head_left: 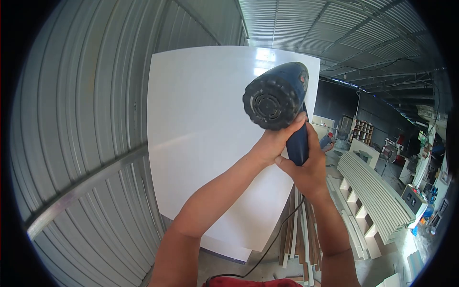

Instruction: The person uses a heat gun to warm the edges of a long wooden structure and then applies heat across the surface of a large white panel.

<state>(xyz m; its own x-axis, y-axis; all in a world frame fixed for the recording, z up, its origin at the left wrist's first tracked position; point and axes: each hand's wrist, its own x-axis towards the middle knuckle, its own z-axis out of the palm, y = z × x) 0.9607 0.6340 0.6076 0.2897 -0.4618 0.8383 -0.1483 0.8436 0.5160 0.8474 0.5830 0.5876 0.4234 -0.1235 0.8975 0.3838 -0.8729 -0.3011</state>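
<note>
A dark blue heat gun (pixel 291 76) with a black vented rear cap is raised in front of me, its rear facing me. My left hand (pixel 282 134) is closed at the top of the handle, just under the body, with the thumb along its side. Lower down, my right hand (pixel 311 167) wraps the handle from the right. The gun's black power cord (pixel 275 239) hangs down and curves left past my red clothing. Behind the gun stands a large glossy white panel (pixel 205 119); the nozzle is hidden by the gun's body.
Corrugated metal wall (pixel 91 95) rises close on the left, with a horizontal rail (pixel 86 189). Long strips (pixel 299 229) lie on the floor below. To the right is a stack of pale ribbed panels (pixel 375 193). Farther back, a person (pixel 327 141) is bent low near shelving (pixel 362 130).
</note>
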